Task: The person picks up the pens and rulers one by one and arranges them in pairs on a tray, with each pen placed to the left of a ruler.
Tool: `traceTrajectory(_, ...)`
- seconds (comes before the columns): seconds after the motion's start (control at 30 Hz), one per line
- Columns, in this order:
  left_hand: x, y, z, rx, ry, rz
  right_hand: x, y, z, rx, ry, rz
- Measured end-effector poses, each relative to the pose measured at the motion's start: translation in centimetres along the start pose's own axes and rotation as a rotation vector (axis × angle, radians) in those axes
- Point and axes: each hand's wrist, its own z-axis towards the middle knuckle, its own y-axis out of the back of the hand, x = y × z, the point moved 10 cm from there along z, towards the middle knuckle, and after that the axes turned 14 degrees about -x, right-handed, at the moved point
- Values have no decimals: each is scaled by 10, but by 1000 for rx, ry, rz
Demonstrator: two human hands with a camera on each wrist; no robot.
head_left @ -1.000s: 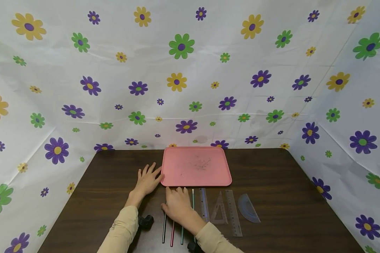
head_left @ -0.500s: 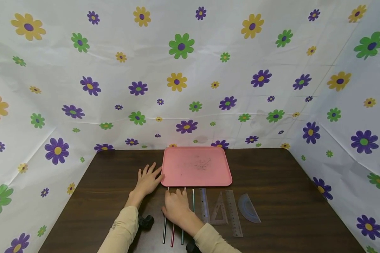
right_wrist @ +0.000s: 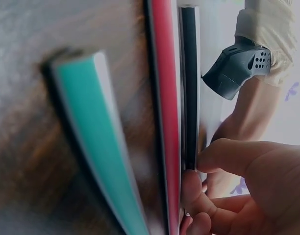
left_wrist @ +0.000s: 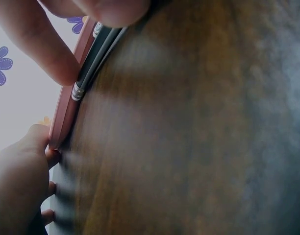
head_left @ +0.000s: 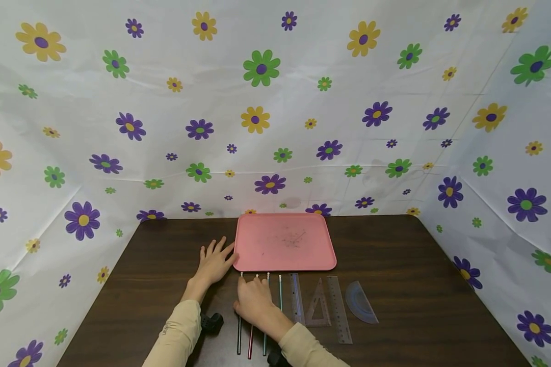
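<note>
My left hand [head_left: 214, 261] rests with spread fingers against the left edge of the pink tray [head_left: 284, 242]. In front of the tray, my right hand [head_left: 255, 300] pinches the black pencil [head_left: 239, 339] between thumb and index finger, as the right wrist view shows. That pencil [right_wrist: 190, 73] lies along the table, its middle partly hidden by the hand. Beside it are a red pencil [head_left: 250, 344] and a green pencil [head_left: 264, 341], both partly covered by the hand. Another green pencil [head_left: 281, 293] lies to the right. A metal eraser ferrule [left_wrist: 78, 91] shows in the left wrist view.
Right of the pencils lie a bluish clear ruler [head_left: 296, 298], a clear set square [head_left: 319, 306], a second clear ruler [head_left: 339, 311] and a protractor [head_left: 360, 303]. Dark wooden table [head_left: 417, 295] surrounds them. A flowered sheet [head_left: 275, 117] stands behind.
My right hand has drawn back slightly toward me, baring the pencil tops. The black pencil has swung a little, its far end to the left. My left hand stays against the tray.
</note>
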Motion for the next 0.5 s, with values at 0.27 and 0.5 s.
traceTrajectory(0.27, 1, -1, 1, 4, -1, -8, -1, -2, -2, 6, -16, 60)
traceTrajectory(0.5, 2, -2, 0, 9, 7, -7, 0, 4, -3, -6, -2, 91)
